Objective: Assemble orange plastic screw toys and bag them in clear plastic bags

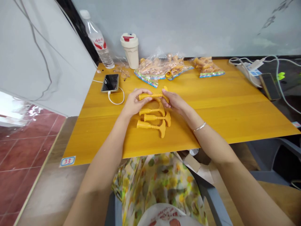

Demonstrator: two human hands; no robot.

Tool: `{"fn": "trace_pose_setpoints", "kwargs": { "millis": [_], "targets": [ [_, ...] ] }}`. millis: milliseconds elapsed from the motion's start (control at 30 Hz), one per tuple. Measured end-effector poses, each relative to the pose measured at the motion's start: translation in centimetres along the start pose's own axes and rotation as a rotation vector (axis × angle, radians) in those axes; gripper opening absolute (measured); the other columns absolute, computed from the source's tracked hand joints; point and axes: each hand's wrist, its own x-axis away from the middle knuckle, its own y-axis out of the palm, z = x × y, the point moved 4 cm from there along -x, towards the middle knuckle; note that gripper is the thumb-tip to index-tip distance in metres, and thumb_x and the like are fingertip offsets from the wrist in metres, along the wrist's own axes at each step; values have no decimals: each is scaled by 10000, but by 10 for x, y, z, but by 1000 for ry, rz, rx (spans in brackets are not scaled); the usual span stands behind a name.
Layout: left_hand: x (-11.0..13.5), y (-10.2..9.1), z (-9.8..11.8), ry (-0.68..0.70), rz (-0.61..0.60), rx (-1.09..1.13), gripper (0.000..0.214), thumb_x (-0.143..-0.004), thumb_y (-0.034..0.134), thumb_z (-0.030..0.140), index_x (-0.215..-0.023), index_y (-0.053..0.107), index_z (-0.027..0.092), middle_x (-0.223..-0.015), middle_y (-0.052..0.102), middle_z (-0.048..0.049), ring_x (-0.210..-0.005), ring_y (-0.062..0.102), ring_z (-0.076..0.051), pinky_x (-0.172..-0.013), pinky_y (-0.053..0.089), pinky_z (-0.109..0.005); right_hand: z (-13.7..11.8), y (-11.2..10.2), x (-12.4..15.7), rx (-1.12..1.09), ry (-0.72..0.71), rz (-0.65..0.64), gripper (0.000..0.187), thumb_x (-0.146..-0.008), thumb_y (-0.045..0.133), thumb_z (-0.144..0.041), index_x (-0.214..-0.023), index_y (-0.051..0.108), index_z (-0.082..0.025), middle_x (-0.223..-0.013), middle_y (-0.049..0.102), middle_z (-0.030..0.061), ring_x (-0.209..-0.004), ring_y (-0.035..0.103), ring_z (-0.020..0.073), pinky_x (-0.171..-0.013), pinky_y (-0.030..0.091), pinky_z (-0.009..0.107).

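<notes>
My left hand pinches the wide ribbed end of a yellow-orange plastic T-shaped piece. Its curved crosspiece is gripped by the fingers of my right hand. The piece lies level between both hands, just above the tabletop, and its stem looks twisted. Closer to me, several matching T-shaped pieces lie in a row on the yellow table, crosspieces toward the right. One of them is partly hidden beneath my hands.
At the back lie clear bags of orange pieces and a smaller such bag. A water bottle, a lidded cup and a plugged-in phone stand or lie at left. A power strip with cables sits at right.
</notes>
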Motion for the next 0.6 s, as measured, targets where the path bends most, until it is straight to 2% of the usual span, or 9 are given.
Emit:
{"fn": "trace_pose_setpoints", "kwargs": {
  "millis": [67, 133, 233, 300, 367, 433, 533, 600],
  "targets": [
    [-2, 1, -2, -46, 13, 90, 399, -756, 772, 556, -925, 689, 204, -922, 697, -39, -875, 621, -184, -844, 502, -317, 2, 1, -2, 4, -13, 48, 669, -881, 394, -833, -721, 556, -204, -481, 481, -39, -430, 396, 89, -455, 334, 229],
    [-3, 0, -5, -90, 42, 167, 414, -741, 782, 568, -895, 667, 202, -884, 663, -28, -809, 598, -158, -757, 507, -281, 2, 0, -2, 38, -83, 128, 705, -901, 293, -839, -887, 605, -207, -589, 567, -18, -491, 476, 105, -509, 400, 230],
    [-5, -4, -7, -155, 128, 282, 402, -750, 775, 575, -799, 625, 206, -796, 591, -1, -703, 547, -117, -649, 489, -235, -5, -6, 1, 210, -319, 211, 743, -912, 217, -835, -1158, 597, -245, -840, 650, 22, -652, 572, 137, -651, 485, 276],
    [-5, -7, -7, -202, 194, 358, 412, -766, 761, 577, -744, 585, 206, -729, 520, 21, -637, 496, -92, -580, 457, -206, -11, -7, 5, 423, -481, 184, 748, -882, 308, -856, -1195, 602, -244, -972, 651, 54, -761, 589, 165, -754, 494, 319],
    [-4, -7, -7, -236, 224, 409, 433, -769, 762, 571, -704, 543, 204, -685, 450, 35, -601, 452, -79, -532, 428, -188, -14, -8, 8, 632, -560, 153, 735, -851, 389, -865, -1073, 652, -215, -969, 648, 74, -805, 577, 188, -796, 472, 338],
    [-4, -4, -5, -247, 224, 420, 464, -768, 762, 574, -677, 497, 204, -665, 402, 42, -589, 426, -77, -517, 421, -185, -13, -8, 9, 730, -531, 175, 730, -882, 337, -849, -872, 666, -197, -821, 631, 64, -754, 561, 186, -758, 449, 325],
    [-3, -3, -3, -214, 241, 351, 498, -767, 741, 613, -684, 455, 213, -683, 395, 37, -619, 436, -88, -544, 433, -205, -7, -5, 8, 647, -384, 207, 801, -933, 187, -814, -650, 613, -198, -582, 522, 21, -602, 516, 150, -650, 408, 290],
    [-3, -4, -2, -170, 262, 273, 501, -767, 718, 650, -715, 462, 222, -723, 420, 25, -668, 468, -105, -572, 440, -225, -4, 0, 7, 539, -305, 187, 813, -923, 195, -825, -583, 585, -198, -510, 461, -1, -538, 482, 130, -596, 382, 274]
  ]
}}
